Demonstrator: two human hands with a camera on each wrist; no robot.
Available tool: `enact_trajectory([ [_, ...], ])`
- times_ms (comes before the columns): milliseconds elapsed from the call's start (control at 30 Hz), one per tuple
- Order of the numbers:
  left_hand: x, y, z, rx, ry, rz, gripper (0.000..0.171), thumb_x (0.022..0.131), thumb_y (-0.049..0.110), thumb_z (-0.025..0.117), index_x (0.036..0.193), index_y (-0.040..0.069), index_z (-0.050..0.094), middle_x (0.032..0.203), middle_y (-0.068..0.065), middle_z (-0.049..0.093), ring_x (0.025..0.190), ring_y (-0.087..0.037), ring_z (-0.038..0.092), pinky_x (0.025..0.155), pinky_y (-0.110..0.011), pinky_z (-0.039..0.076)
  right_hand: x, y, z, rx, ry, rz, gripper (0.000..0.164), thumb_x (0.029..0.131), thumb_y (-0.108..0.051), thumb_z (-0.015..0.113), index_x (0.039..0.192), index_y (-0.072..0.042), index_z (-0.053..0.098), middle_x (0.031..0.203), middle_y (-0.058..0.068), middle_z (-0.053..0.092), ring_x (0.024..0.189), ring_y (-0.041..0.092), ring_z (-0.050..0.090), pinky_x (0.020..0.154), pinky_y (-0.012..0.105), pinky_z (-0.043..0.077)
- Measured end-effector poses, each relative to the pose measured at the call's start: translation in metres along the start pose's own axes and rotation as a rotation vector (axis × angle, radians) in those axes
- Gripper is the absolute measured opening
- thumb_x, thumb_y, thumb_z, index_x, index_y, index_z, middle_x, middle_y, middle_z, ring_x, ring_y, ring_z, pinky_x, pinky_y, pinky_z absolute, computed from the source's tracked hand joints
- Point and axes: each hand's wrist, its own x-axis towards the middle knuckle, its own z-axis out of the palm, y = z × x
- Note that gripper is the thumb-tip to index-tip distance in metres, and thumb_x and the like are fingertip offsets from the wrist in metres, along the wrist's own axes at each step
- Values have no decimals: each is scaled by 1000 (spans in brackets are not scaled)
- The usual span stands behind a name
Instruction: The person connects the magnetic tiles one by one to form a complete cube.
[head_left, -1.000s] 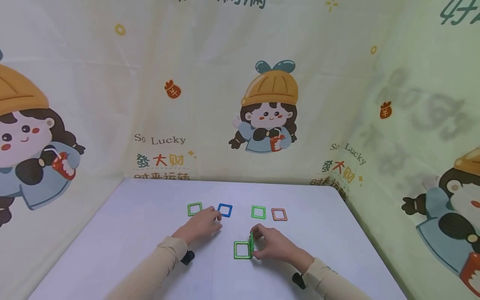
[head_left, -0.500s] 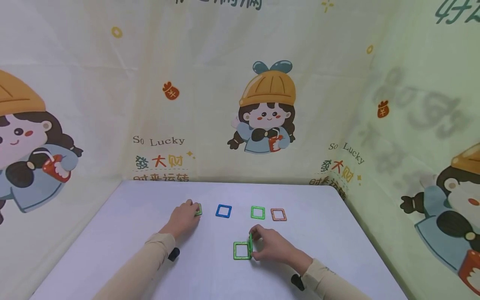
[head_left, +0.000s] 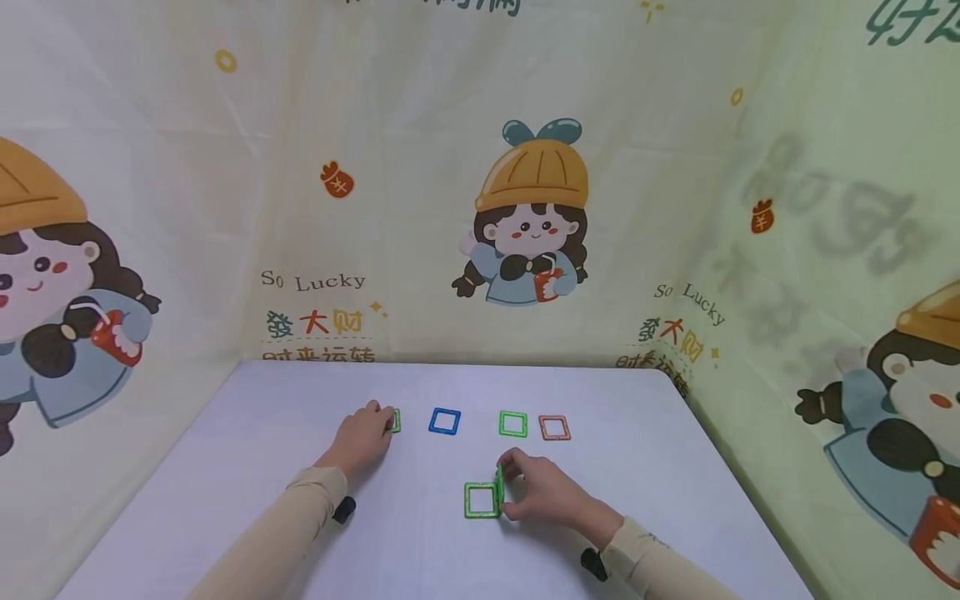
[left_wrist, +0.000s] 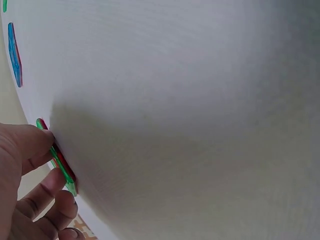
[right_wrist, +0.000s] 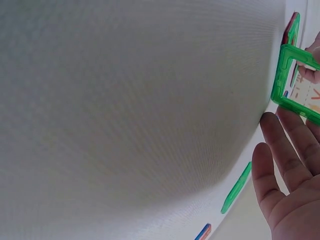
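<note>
At the left of the table, my left hand (head_left: 362, 439) pinches a green square magnetic tile (head_left: 397, 421) between thumb and fingers; the hand hides much of it in the head view. In the left wrist view that tile lies low, close to the tabletop. My right hand (head_left: 551, 490) holds another green magnetic tile (head_left: 500, 485) on edge, upright, with thumb and fingers at its sides. This standing tile meets the right edge of a flat green tile (head_left: 467, 500) lying on the table. The right wrist view shows the standing tile's open frame (right_wrist: 281, 75) above the fingertips.
Along the back of the white table (head_left: 420, 550) lie a blue square tile (head_left: 442, 432), a green one (head_left: 513, 435) and an orange-red one (head_left: 556, 438). A printed cloth curtain (head_left: 420, 208) surrounds the table's back and sides.
My left hand has moved left from beside the blue tile to the far-left green tile and grasped it. My right hand keeps the upright tile in the same place.
</note>
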Motion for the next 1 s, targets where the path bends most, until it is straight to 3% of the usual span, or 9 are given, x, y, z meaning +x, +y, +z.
enact_trajectory([
  [667,0,1,-2,22,9,12,10,96,10,69,92,12,60,90,-8,54,73,-22,51,65,-41,46,1,0,-1,-7,8,-5,56,76,-33,88,121,-23,57,112,-11,70,105,7,63,96,37,51],
  [1000,-1,5,-5,24,60,30,7,98,13,68,95,11,61,85,-6,54,69,-21,48,62,-40,44,1,1,-2,-5,7,-9,56,75,-32,89,121,-21,57,113,-9,71,106,9,65,94,35,52],
])
